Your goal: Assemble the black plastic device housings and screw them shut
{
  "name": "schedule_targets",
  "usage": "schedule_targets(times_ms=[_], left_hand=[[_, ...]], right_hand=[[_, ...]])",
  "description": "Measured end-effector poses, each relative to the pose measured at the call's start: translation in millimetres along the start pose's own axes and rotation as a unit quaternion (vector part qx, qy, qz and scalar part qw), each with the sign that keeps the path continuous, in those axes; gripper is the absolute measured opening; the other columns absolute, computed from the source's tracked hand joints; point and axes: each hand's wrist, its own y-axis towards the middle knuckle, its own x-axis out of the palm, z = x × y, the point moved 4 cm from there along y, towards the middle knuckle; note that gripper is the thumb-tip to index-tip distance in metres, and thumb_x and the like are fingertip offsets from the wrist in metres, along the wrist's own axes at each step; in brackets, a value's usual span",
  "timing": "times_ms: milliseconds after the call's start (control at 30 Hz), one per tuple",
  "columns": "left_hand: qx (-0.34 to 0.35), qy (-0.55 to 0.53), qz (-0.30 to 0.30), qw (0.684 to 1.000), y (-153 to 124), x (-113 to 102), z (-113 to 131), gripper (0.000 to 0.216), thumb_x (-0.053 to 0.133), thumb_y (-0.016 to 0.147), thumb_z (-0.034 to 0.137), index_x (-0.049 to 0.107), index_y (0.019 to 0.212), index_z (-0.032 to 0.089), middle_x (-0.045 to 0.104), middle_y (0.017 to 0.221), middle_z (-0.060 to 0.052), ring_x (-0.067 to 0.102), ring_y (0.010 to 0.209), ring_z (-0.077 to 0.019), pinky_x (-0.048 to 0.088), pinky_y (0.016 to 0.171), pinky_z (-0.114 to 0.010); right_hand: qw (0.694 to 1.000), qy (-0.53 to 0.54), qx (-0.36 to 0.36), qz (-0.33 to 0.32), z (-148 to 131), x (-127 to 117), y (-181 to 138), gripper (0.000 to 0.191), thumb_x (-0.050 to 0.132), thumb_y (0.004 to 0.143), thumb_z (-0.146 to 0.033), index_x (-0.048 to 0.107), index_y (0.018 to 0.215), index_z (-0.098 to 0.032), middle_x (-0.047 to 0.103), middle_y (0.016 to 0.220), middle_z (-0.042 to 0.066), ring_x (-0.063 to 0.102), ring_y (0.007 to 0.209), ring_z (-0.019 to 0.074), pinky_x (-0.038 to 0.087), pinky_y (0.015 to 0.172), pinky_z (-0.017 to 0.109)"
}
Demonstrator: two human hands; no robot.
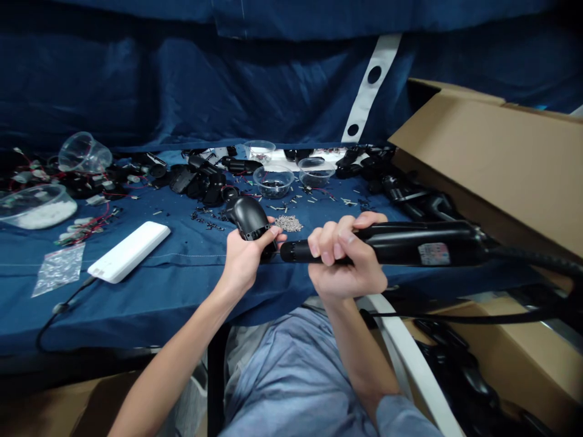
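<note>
My left hand (243, 258) is closed around a black plastic housing (249, 217), rounded at its upper end, held just above the blue cloth. In my right hand (348, 255) lies a black corded electric screwdriver (410, 243), level, its tip pointing left. That tip meets the lower right side of the housing, beside my left thumb; the exact contact point is too small to make out. A pile of small silvery screws (289, 223) sits on the cloth just behind the gap between my hands. Small black parts (207, 218) are scattered left of the housing.
Clear plastic bowls (273, 182) and black parts line the back. A white power bank (130, 252) with a cable, a small plastic bag (59, 267) and wired components (86, 229) lie left. A cardboard box (505, 158) with black parts before it stands right. The screwdriver's cord (532, 258) trails right.
</note>
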Motion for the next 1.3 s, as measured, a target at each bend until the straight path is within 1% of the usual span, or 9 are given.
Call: schedule_targets(times_ms=[400, 533, 667, 733, 867, 1000, 1033, 1200, 1300], left_hand=[[0.006, 0.010, 0.015, 1.000, 0, -2, 0, 0.043, 0.095, 0.065, 0.024, 0.075, 0.101, 0.012, 0.077, 0.080, -0.004, 0.078, 0.074, -0.0204, 0.062, 0.070, -0.029], [-0.008, -0.016, 0.027, 0.999, -6, 0, 0, 0.049, 0.097, 0.063, 0.025, 0.075, 0.105, 0.011, 0.077, 0.081, -0.005, 0.075, 0.073, -0.0182, 0.061, 0.071, -0.028], [-0.047, -0.052, 0.020, 0.997, -14, 4, -2, 0.052, 0.099, 0.060, 0.024, 0.075, 0.104, 0.011, 0.077, 0.081, -0.004, 0.074, 0.074, -0.0166, 0.060, 0.075, -0.028], [-0.068, -0.060, 0.019, 0.996, -18, 5, -1, 0.052, 0.100, 0.058, 0.022, 0.075, 0.102, 0.012, 0.077, 0.082, -0.004, 0.074, 0.075, -0.0166, 0.060, 0.076, -0.029], [-0.102, -0.065, 0.024, 0.992, -24, 6, -2, 0.050, 0.099, 0.059, 0.019, 0.076, 0.103, 0.013, 0.076, 0.081, -0.003, 0.074, 0.076, -0.0158, 0.060, 0.077, -0.027], [-0.142, -0.072, 0.018, 0.987, -28, 7, -5, 0.046, 0.098, 0.061, 0.016, 0.078, 0.103, 0.013, 0.075, 0.079, -0.002, 0.072, 0.074, -0.0139, 0.060, 0.074, -0.024], [-0.149, -0.073, 0.018, 0.986, -29, 7, -5, 0.046, 0.098, 0.062, 0.016, 0.078, 0.102, 0.014, 0.074, 0.079, -0.002, 0.072, 0.074, -0.0136, 0.059, 0.072, -0.023], [-0.146, -0.076, 0.012, 0.986, -26, 7, -5, 0.043, 0.098, 0.063, 0.015, 0.078, 0.101, 0.014, 0.074, 0.079, -0.001, 0.071, 0.074, -0.0124, 0.058, 0.071, -0.021], [-0.140, -0.076, 0.001, 0.987, -22, 5, -5, 0.043, 0.098, 0.061, 0.015, 0.078, 0.099, 0.014, 0.073, 0.078, -0.001, 0.071, 0.073, -0.0119, 0.058, 0.071, -0.021]], right_hand=[[1.000, -0.002, 0.001, -0.004, 5, 4, -4, 0.017, 0.063, 0.075, -0.013, 0.056, 0.086, -0.024, 0.046, 0.053, -0.012, 0.035, 0.036, 0.0050, 0.039, 0.043, 0.020], [1.000, -0.007, -0.010, -0.027, 4, 4, -10, 0.018, 0.062, 0.078, -0.010, 0.056, 0.086, -0.024, 0.047, 0.056, -0.012, 0.036, 0.038, 0.0049, 0.040, 0.045, 0.020], [0.995, -0.050, -0.004, -0.091, -6, 6, -30, 0.020, 0.063, 0.085, -0.008, 0.054, 0.089, -0.026, 0.051, 0.063, -0.010, 0.047, 0.047, 0.0073, 0.049, 0.054, 0.025], [0.988, -0.091, -0.011, -0.123, -13, 9, -41, 0.023, 0.065, 0.084, -0.006, 0.053, 0.088, -0.026, 0.055, 0.067, -0.010, 0.053, 0.053, 0.0093, 0.054, 0.059, 0.029], [0.972, -0.163, -0.077, -0.151, -26, 14, -52, 0.028, 0.066, 0.078, -0.003, 0.055, 0.089, -0.025, 0.058, 0.067, -0.009, 0.056, 0.054, 0.0107, 0.055, 0.055, 0.031], [0.939, -0.186, -0.082, -0.276, -27, 19, -55, 0.034, 0.066, 0.070, 0.001, 0.053, 0.089, -0.024, 0.059, 0.069, -0.010, 0.060, 0.051, 0.0095, 0.059, 0.055, 0.030], [0.933, -0.193, -0.084, -0.292, -26, 20, -56, 0.034, 0.067, 0.070, 0.002, 0.053, 0.088, -0.024, 0.059, 0.068, -0.010, 0.059, 0.051, 0.0090, 0.059, 0.055, 0.029], [0.936, -0.194, -0.145, -0.255, -18, 25, -64, 0.028, 0.068, 0.074, -0.002, 0.052, 0.082, -0.024, 0.055, 0.063, -0.012, 0.052, 0.042, 0.0063, 0.052, 0.045, 0.023], [0.942, -0.182, -0.154, -0.234, -14, 26, -62, 0.027, 0.067, 0.075, -0.003, 0.051, 0.082, -0.024, 0.054, 0.062, -0.012, 0.052, 0.041, 0.0060, 0.053, 0.046, 0.023]])
